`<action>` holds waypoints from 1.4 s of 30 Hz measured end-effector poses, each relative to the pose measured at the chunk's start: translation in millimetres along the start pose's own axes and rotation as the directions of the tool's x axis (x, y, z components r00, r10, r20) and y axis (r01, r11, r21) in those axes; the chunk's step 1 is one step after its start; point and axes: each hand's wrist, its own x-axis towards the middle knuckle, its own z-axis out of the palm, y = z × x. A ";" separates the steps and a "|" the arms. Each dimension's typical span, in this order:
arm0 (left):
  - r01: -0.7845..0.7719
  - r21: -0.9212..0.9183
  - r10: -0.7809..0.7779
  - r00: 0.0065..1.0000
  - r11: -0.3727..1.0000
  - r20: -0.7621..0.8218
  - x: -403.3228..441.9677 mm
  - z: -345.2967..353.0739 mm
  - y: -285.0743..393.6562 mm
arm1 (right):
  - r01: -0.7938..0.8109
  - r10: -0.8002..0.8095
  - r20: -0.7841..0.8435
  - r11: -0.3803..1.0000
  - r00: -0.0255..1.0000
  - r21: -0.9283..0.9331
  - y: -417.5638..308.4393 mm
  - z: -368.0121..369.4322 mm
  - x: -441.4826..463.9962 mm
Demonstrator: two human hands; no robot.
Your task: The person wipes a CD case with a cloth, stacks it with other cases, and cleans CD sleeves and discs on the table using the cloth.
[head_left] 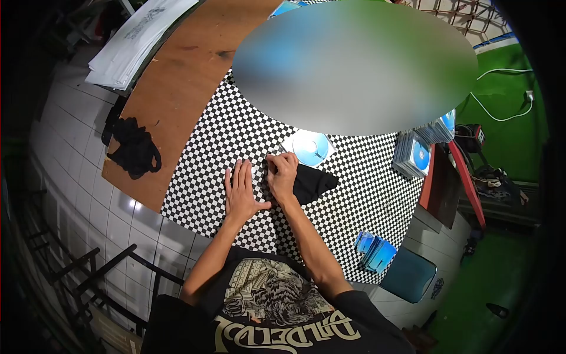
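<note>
My left hand [240,193] lies flat on the black-and-white checkered tablecloth [200,171], fingers spread and thumb out towards the right hand. Beside it, my right hand [283,177] is closed, its fingers curled on a black cloth [312,184]. The cloth lies crumpled on the table, and part of it is hidden beneath the hand and wrist. Just beyond the right hand, a light blue disc [308,147] sits in an open-looking case with a pale edge.
Stacked disc cases [413,156] stand at the right edge. Blue printed inserts [377,253] lie at the near right corner. A black fabric item [134,147] rests on the brown tabletop [177,71] at left. A blurred oval covers the far side.
</note>
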 end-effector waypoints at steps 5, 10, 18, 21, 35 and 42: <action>-0.009 0.024 0.009 1.000 1.000 -0.005 0.8 0.2 -2.4 | -0.007 0.007 0.049 1.000 0.999 -0.004 -3.7 0.3 0.1; -0.023 0.018 0.023 1.000 1.000 -0.018 -1.3 -0.5 -1.5 | -0.022 0.024 0.053 0.999 0.998 -0.034 -5.8 1.3 -0.6; -0.031 -0.072 0.024 0.995 0.997 -0.098 -1.5 5.8 -5.0 | -0.082 0.087 0.045 0.992 0.995 -0.100 7.6 8.5 -1.5; 0.003 -0.081 -0.012 0.993 0.997 -0.116 -4.6 5.6 -4.3 | -0.039 0.047 0.046 0.986 0.998 -0.163 4.0 7.7 -1.5; 0.023 -0.091 -0.034 0.992 0.996 -0.125 -4.6 1.5 -2.6 | -0.027 0.041 0.068 0.979 0.997 -0.200 -2.8 5.5 -2.7; 0.011 -0.046 -0.016 0.994 0.999 -0.109 -5.9 0.4 -4.2 | 0.019 0.004 0.171 0.991 0.985 -0.131 -17.8 8.8 -16.0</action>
